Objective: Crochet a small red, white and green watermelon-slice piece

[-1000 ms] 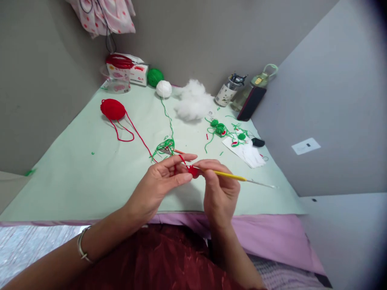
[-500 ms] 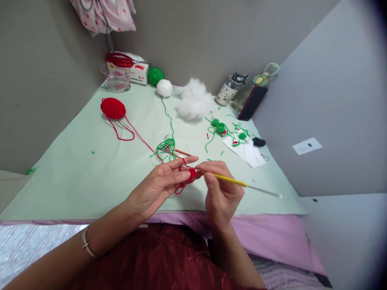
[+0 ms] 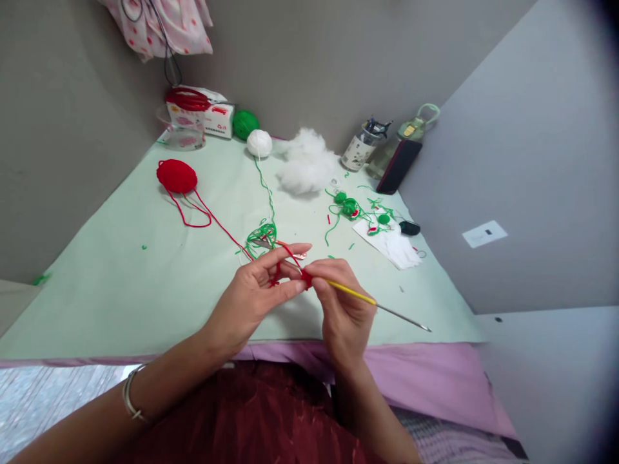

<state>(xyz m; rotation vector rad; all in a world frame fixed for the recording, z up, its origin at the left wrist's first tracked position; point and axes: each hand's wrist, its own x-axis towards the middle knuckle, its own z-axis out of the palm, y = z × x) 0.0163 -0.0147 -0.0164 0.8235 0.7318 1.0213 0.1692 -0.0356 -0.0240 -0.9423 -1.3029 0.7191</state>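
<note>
Crochet hook (image 3: 368, 301), pinched in our right grip (image 3: 344, 312).
Shaft juts rightward from it; left grip (image 3: 254, 295) pinches red piece (image 3: 306, 278).

Tiny red crochet piece (image 3: 306, 278), yellow hook (image 3: 349, 293)

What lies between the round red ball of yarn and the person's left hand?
Head view: a thin red yarn strand runs over the pale green table top from the red yarn ball to the left hand.
</note>
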